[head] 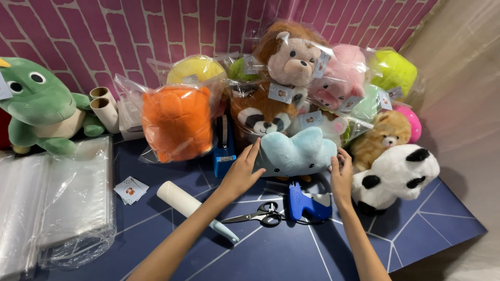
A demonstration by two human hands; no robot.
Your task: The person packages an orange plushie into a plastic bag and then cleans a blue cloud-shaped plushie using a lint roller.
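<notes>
A light blue plush toy [297,152] lies in the middle of the dark blue table [427,218], in front of a heap of bagged plush toys. My left hand [242,171] rests flat against its left end, fingers apart. Against the toy's right end sits my right hand [341,174], fingers curled onto it. Just below the toy lie a blue tagging gun [307,204] and black-handled scissors [260,214].
A white lint roller [187,204] lies left of the scissors. A stack of clear plastic bags [62,203] fills the left side, with small paper tags [130,189] beside it. A panda plush [396,174], an orange bagged plush [177,122], a blue tape dispenser [224,148] and a green dinosaur plush [39,106] surround the spot.
</notes>
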